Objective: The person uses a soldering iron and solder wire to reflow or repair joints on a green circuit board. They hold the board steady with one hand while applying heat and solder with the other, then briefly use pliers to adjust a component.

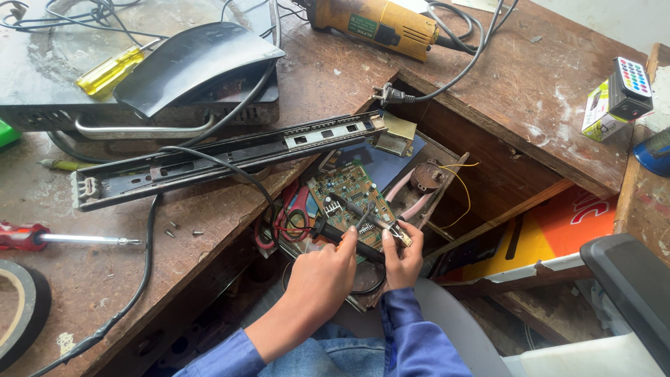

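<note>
We see a green flat circuit board (347, 197) with many small parts on it, lying in the open gap of the brown wooden bench (209, 230), just above our hands. Red and black wires (289, 218) curl at its 9 o'clock side. Our left hand (326, 274) is closed around the black handle of a soldering iron (342, 237), and the iron's thin tip rests on the board. Our right hand (403, 262) pinches a small shiny metal part (400, 234) at the board's 4 o'clock corner, fingers shut tight on it.

At 2 o'clock from the board, far off on the bench, a small box in green, white and yellow (595, 112) stands with a black remote with coloured round buttons (630, 87) leaning on it. At 12 o'clock lies a yellow power grinder (377, 24) with a green label. At 3 o'clock, down low, sits an orange and yellow printed sheet (558, 234).
</note>
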